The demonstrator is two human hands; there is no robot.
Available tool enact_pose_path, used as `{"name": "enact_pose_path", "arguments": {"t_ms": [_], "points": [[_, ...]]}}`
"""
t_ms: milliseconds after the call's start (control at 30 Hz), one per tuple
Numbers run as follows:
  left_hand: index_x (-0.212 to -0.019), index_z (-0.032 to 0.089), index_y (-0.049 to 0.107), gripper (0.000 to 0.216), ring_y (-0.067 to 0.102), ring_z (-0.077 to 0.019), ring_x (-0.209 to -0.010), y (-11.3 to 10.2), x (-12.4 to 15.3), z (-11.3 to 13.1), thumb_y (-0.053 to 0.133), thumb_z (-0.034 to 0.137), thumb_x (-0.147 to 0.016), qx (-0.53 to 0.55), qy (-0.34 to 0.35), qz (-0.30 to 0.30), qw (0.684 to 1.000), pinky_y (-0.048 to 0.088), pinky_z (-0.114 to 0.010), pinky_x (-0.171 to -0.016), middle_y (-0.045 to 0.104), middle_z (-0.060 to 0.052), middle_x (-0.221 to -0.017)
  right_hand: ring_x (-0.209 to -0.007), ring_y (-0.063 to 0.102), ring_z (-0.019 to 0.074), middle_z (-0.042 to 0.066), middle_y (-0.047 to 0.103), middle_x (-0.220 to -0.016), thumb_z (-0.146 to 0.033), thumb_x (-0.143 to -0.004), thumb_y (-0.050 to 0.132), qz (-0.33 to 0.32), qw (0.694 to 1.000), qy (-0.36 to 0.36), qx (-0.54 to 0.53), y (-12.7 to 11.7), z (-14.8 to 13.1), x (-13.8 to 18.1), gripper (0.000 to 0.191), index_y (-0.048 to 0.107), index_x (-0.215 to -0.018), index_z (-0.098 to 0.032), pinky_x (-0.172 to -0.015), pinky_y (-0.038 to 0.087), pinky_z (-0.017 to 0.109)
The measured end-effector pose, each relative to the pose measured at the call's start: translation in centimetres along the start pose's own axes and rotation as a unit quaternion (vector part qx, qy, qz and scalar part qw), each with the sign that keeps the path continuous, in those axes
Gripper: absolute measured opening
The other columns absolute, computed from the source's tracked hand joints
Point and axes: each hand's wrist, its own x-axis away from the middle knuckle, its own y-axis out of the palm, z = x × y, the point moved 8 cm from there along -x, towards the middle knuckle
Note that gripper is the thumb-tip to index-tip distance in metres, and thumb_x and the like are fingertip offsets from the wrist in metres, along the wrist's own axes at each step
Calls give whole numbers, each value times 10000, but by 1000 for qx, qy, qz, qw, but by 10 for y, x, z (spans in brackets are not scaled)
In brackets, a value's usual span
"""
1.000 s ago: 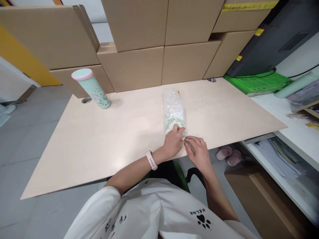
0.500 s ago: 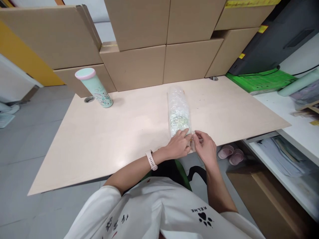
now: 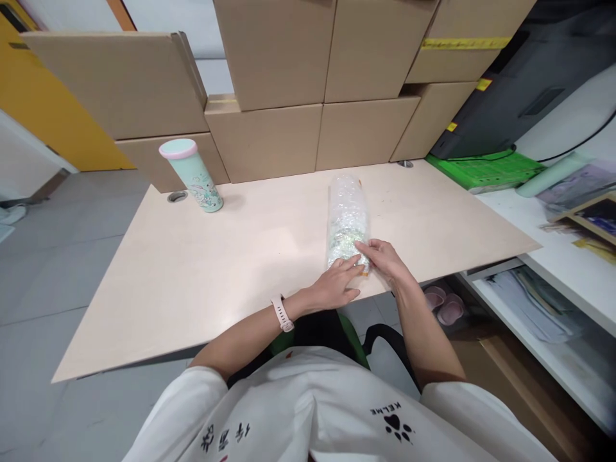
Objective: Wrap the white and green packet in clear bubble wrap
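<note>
A long package in clear bubble wrap (image 3: 347,205) lies on the table, pointing away from me, with something pale green showing through its nearer part. Small orange bits show at its ends. My left hand (image 3: 335,282) rests on the near end, its fingers stretched out and apart. From the right, my right hand (image 3: 385,260) grips the near right edge, fingertips on top of the wrap. What lies under the fingers is hidden. To the left, a mint-green tumbler (image 3: 199,183) with a pink-rimmed lid and a printed pattern stands upright.
Cardboard boxes (image 3: 274,141) are stacked along the table's (image 3: 231,256) back edge. A green crate-like panel (image 3: 486,170) and a dark grey case (image 3: 520,96) stand at the back right. A white shelf unit (image 3: 568,276) adjoins on the right. Pink slippers (image 3: 450,309) lie on the floor.
My right hand has moved from a pinch at the package's near corner up onto its right edge. My left hand has slid slightly toward me. The view has tilted up a little.
</note>
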Motion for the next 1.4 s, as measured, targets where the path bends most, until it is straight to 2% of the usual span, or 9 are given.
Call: {"name": "enact_pose_path", "arguments": {"t_ms": [133,233,333,433,633,867,1067,1267,1400], "points": [[-1526,215,392,674,321,-346,-1496,0,9,-2,584,270,-882,8,15,-10,1000,336,-557,-1168,241,-139,-1669,-573,452,95,-75,478,-629,-510,-623,866,9,996,-44,-71,9,-15,4,493,472,-698,-223,-531,391,234],[-1447,220,505,531,430,-301,-1430,-15,14,2,544,264,-920,-6,53,20,998,403,-500,-1130,402,-123,-1600,-661,569,135,-41,608,-736,-409,-556,899,-26,985,-5,-169,26,-21,7,488,560,-848,-213,-617,474,262],[-1337,218,608,395,541,-257,-1313,-62,23,8,453,313,-987,-42,93,153,983,417,-477,-1112,602,-113,-1428,-697,623,164,-19,667,-799,-346,-532,889,-64,976,9,-209,45,-32,14,532,580,-944,-213,-653,502,285],[-1389,198,576,508,339,-303,-1488,-115,41,15,525,459,-956,-98,121,271,950,241,-539,-1214,480,-131,-1546,-659,616,160,-41,654,-761,-341,-589,864,-125,975,-9,-181,68,-45,29,458,575,-923,-224,-629,495,279],[-1397,284,580,541,219,-285,-1552,-169,64,-8,417,586,-980,-68,59,320,943,-19,-580,-1245,427,-51,-1595,-770,655,186,-13,688,-889,-377,-662,861,-259,952,-54,-155,106,-61,66,438,604,-988,-234,-699,529,303],[-1261,217,704,563,609,-294,-1273,-169,68,-40,448,620,-963,312,-8,228,922,452,-474,-1096,681,-96,-1334,-810,699,243,34,723,-937,-372,-608,872,-263,940,-77,-202,111,-77,68,559,624,-1092,-242,-704,565,364],[-1282,192,674,713,665,-324,-1155,-157,60,-49,608,729,-817,449,0,234,862,537,-453,-972,727,-129,-1199,-884,728,301,63,740,-1007,-456,-646,809,-163,955,-116,-219,101,-88,51,551,598,-1116,-260,-792,587,474],[-1319,192,598,689,679,-303,-1118,-130,45,-50,847,434,-724,543,-1,238,805,545,-427,-947,701,-133,-1229,-875,700,264,68,711,-1026,-459,-661,786,-75,956,-121,-257,118,-91,28,522,541,-1075,-258,-774,579,427],[-1137,138,662,522,726,-262,-910,-109,39,-85,865,342,-700,615,-92,267,737,572,-415,-858,747,-116,-1031,-766,643,209,12,660,-869,-513,-700,763,-57,977,-116,-172,119,-86,7,434,518,-939,-246,-702,540,358]]}}
